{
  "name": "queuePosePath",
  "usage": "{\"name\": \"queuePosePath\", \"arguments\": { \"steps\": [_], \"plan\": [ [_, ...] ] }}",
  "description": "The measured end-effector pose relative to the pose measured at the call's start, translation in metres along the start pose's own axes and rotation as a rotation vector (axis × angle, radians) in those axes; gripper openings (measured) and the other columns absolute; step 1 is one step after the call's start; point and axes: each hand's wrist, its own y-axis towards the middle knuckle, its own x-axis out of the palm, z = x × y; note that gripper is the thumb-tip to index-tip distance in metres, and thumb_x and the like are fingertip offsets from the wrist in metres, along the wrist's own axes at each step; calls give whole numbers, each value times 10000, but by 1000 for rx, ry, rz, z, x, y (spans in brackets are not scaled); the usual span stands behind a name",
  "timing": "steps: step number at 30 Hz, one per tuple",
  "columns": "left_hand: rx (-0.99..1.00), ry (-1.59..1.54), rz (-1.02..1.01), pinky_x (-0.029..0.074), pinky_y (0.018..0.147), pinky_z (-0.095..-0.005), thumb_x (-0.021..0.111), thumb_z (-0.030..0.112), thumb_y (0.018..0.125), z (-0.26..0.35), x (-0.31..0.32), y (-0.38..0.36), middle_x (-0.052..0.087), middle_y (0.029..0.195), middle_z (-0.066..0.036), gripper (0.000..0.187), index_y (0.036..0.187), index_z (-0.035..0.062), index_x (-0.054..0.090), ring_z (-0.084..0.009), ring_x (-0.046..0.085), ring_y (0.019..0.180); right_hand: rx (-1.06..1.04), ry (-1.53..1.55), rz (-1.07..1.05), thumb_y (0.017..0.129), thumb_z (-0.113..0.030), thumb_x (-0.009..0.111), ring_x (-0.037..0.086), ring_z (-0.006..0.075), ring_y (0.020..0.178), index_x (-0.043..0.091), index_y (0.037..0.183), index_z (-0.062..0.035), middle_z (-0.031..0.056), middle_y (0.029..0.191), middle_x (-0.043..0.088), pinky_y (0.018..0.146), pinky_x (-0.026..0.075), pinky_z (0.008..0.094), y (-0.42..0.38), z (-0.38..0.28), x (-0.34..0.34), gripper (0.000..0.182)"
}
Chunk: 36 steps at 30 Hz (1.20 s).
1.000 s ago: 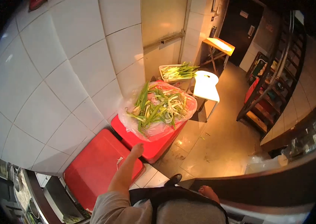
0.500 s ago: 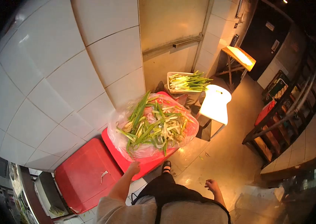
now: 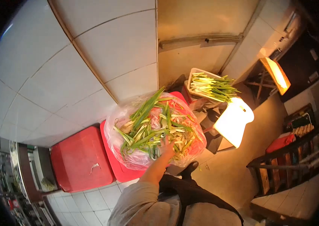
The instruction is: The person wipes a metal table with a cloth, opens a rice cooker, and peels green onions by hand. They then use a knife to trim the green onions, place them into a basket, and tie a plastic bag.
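Note:
My left hand (image 3: 165, 150) reaches over the near side of a clear plastic bag (image 3: 111, 130) and touches the green onion scraps (image 3: 142, 137) heaped in it. Its fingers look stretched out and apart, with the tips partly lost among the leaves, and nothing is plainly held. The scraps are loose green leaves, pale stalks and brownish roots. Beneath the bag lies a red lid or flat top (image 3: 123, 171). My right hand is out of view.
Beside the bag, a second red lid (image 3: 82, 160) lies against the tiled wall. Behind stands a white basket (image 3: 194, 72) of trimmed green onions. A brightly lit white stool (image 3: 233, 122) is at the right, with a folding stand (image 3: 276, 75) and a dark railing (image 3: 291, 158) beyond.
My left hand has moved forward and right, from the red lid's edge onto the scraps. My right hand has left the view. The camera has shifted, and my body is closer to the bag.

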Motion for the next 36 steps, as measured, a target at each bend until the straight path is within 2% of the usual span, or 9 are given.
{"name": "queuePosePath", "arguments": {
  "steps": [3,9,14,17,23,29,32,34,36],
  "plan": [
    [-135,-178,-41,464,857,-410,592,85,757,-22,29,27,261,1385,-71,378,1115,208,577,-333,460,1115,-18,-117,-77,794,-94,562,620,202,698,625,906,46,104,776,645,618,486,321,27,-36,-61,190],
    [-146,-617,416,480,703,-400,625,-1,639,-93,-44,30,611,837,-163,156,775,73,645,-314,604,794,-88,-191,-88,803,-62,547,622,203,665,617,918,55,118,774,640,605,489,322,91,-107,-202,177],
    [-243,-310,544,423,907,-410,620,43,663,-113,-92,2,362,1320,-213,471,1123,125,566,-385,430,1162,-222,-372,58,825,-45,527,628,212,638,590,953,69,147,800,630,597,492,333,187,-146,-281,182],
    [-499,13,192,277,1022,-497,632,89,671,-46,-117,-3,165,1424,-194,636,1274,174,449,-400,231,1293,-347,-198,77,831,-47,521,636,211,714,585,979,57,157,861,627,633,493,329,209,-179,-267,192],
    [52,-173,36,191,1050,-531,531,61,777,33,-13,55,207,1434,-119,578,1327,167,386,-278,216,1321,-390,-240,-262,822,-95,541,639,227,771,584,1013,37,164,887,639,671,491,318,129,-231,-173,236],
    [12,2,132,158,1052,-555,468,34,809,38,25,106,372,1358,-52,485,1278,155,441,-257,320,1276,-264,-442,-306,814,-203,571,644,236,766,593,1031,-4,173,882,644,710,490,325,108,-149,-161,296],
    [-35,196,-227,125,1052,-574,475,69,823,12,-15,115,505,1227,-49,410,1226,147,487,-246,428,1195,-159,-410,-236,814,-187,570,648,228,751,593,1028,10,172,886,648,685,491,330,99,-122,-181,292],
    [-6,182,-228,112,1046,-586,484,130,840,-14,-32,116,574,1098,-27,319,1153,149,541,-229,501,1105,-40,-385,-140,811,-170,570,649,222,731,592,1022,22,170,887,650,675,493,336,81,-143,-190,286],
    [147,23,168,124,1032,-589,495,195,858,-56,-25,112,568,1108,-36,293,1145,169,549,-227,506,1095,8,-354,-73,809,-155,569,651,219,718,591,1018,31,168,890,651,672,495,339,78,-142,-194,281]
  ]
}}
